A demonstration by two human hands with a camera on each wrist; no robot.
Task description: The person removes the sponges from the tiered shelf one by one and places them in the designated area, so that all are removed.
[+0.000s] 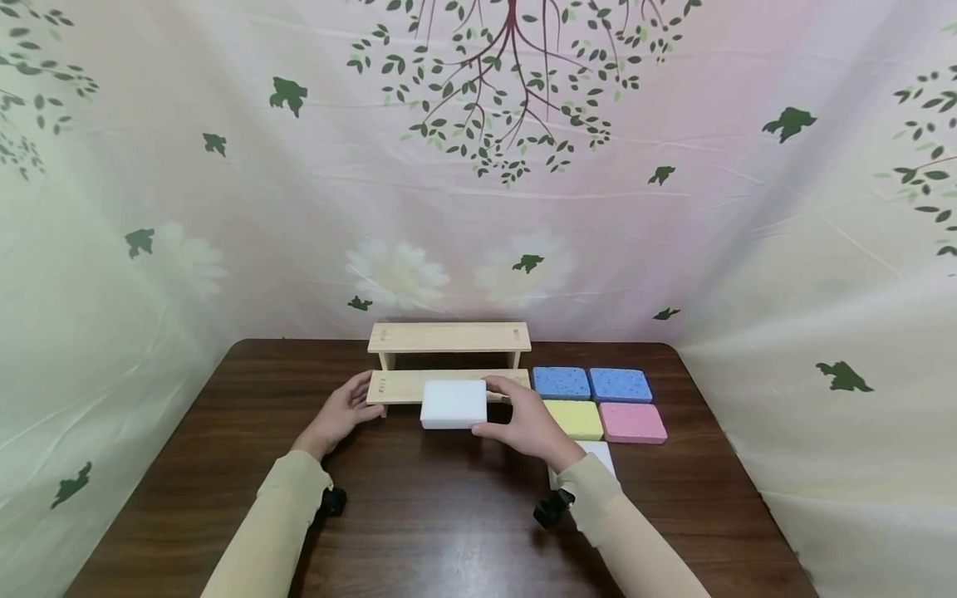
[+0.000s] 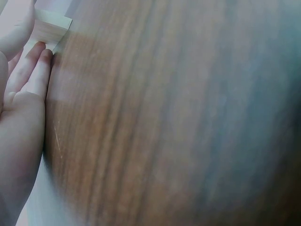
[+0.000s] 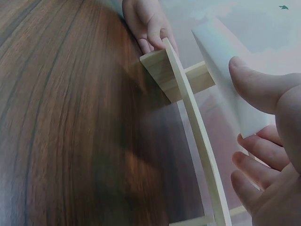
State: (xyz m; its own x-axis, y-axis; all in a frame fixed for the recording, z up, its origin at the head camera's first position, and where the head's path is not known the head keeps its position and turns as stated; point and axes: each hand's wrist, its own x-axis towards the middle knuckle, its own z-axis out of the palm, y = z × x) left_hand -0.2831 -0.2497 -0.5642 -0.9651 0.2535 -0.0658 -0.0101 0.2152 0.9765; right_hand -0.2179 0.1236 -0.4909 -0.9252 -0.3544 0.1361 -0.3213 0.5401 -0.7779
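My right hand [image 1: 527,419] pinches a white sponge block [image 1: 453,404] at its right end, thumb in front and fingers behind. The block is held above and in front of the lower step of a two-tier wooden shelf [image 1: 396,386]. In the right wrist view the white block [image 3: 225,66] is tilted, clear of the shelf's board [image 3: 200,136]. At the shelf's left end, my left hand [image 1: 342,415] holds the corner between thumb and fingers. The left wrist view catches those fingers [image 2: 35,75] against the pale wood [image 2: 49,28], partly cut off.
Right of the shelf lie two blue sponges [image 1: 561,383] [image 1: 620,385], a yellow sponge [image 1: 574,420] and a pink sponge [image 1: 633,423]. Another white block [image 1: 601,454] is partly hidden by the right wrist. A printed cloth [image 1: 449,208] hangs behind the brown table [image 1: 434,531].
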